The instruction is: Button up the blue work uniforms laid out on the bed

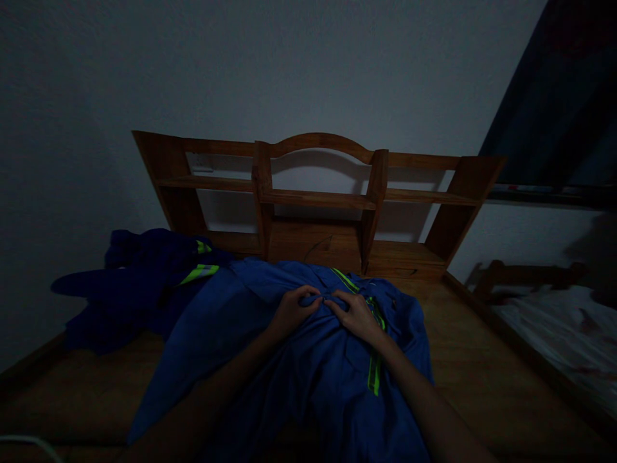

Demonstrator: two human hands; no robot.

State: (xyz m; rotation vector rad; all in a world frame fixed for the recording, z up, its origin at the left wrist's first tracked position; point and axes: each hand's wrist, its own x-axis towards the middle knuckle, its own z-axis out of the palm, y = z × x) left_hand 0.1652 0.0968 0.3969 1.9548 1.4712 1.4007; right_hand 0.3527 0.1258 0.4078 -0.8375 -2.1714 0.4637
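Observation:
A blue work jacket with yellow-green reflective strips is spread over the wooden surface in front of me. My left hand pinches a fold of its cloth near the middle. Close beside it, my right hand pinches the same fold, thumb and fingers pressed together. The fingertips of both hands nearly meet at a small dark spot, perhaps a button or snap, too dim to make out. A reflective strip runs down the garment by my right wrist.
A darker blue garment with reflective strips lies heaped on the left. Behind stands a wooden shelf unit against the wall. White cloth lies beyond the wooden edge on the right. A pale cable shows at lower left.

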